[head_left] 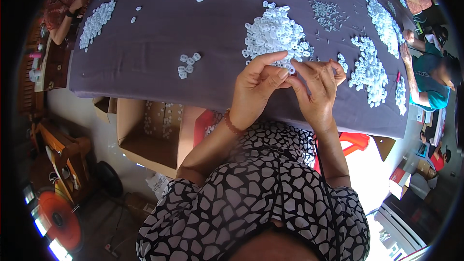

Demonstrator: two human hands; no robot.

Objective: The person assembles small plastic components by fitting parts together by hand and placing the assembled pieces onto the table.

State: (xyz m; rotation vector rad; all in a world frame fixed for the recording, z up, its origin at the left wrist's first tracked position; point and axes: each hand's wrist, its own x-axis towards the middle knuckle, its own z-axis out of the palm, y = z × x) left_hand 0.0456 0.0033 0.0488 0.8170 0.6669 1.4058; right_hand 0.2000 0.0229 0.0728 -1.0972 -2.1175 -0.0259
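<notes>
Over the table's near edge, my left hand (258, 83) and my right hand (316, 87) meet at the fingertips. Between them is a small white plastic piece (291, 69), oval with holes, pinched from both sides. Fingers cover part of it, and whether a screw is in it cannot be made out. Just beyond my hands rises a heap of the same white pieces (274, 31). To the right of that heap lies a scatter of small metal screws or pins (328, 14). A little group of white pieces (187, 65) sits to the left of my left hand.
A dark cloth covers the table (145, 63). More heaps of white pieces (368, 70) lie at the right, far side and left. Below the near edge, an open cardboard box (159, 150) holds some pieces. Co-workers (427, 77) sit at the right and far left.
</notes>
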